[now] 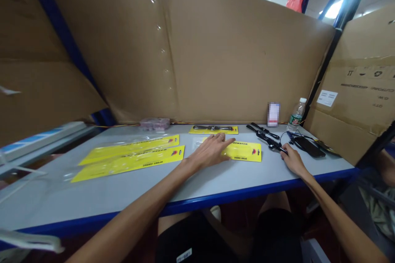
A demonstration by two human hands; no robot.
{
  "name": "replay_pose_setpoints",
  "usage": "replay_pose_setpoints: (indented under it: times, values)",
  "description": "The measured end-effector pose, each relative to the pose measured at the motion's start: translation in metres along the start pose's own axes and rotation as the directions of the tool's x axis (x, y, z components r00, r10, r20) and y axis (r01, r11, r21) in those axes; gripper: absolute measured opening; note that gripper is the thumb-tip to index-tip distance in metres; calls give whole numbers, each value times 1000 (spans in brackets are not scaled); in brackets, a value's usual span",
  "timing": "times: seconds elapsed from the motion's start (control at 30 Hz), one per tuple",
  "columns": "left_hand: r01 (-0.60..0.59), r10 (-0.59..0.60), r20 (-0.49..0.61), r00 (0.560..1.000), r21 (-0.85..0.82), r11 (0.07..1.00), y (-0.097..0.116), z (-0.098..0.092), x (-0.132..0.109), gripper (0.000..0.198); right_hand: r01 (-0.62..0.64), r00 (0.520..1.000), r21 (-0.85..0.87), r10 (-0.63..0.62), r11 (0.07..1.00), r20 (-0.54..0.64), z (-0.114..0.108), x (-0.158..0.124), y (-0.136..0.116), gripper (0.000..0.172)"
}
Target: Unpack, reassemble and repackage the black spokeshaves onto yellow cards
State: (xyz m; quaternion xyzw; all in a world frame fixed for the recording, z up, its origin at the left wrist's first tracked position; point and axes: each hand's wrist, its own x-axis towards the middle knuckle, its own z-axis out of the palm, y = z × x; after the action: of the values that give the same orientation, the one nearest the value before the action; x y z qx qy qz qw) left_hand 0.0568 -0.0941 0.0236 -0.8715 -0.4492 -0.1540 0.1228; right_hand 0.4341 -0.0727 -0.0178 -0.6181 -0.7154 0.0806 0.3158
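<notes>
My left hand lies with fingers spread over a yellow printed card in clear plastic, covering its middle. The card's lettering appears to read "spoke shave". My right hand is closed round one handle of a black spokeshave, right of that card. Just behind it another black spokeshave rests on the table. At the back, a dark spokeshave lies on a yellow card. To the left, two yellow cards in clear plastic, a rear card and a front card, lie side by side.
The grey table has a blue front edge and cardboard behind. At the right stand a plastic bottle and a blurred phone-like screen; a black phone-like object lies nearby. Small clear packs sit at the back left.
</notes>
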Motion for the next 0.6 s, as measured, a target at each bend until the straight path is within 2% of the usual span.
replay_pose_setpoints:
  times: [0.17,0.27,0.43,0.6]
  values:
    - [-1,1,-37,999,3,1000,-2,-2,2,52,42,991,220,-13,975,-130,2,-7,-3,16]
    - [-8,8,-63,998,10,1000,-1,-7,1,57,83,985,334,-26,939,-172,2,-5,-16,21]
    - [-129,131,-53,990,40,991,12,-10,-2,62,119,988,442,-63,889,-140,-3,6,-55,33]
    - [-167,171,-36,985,103,981,17,-3,-4,47,157,987,491,-118,857,-110,-10,11,-95,21]
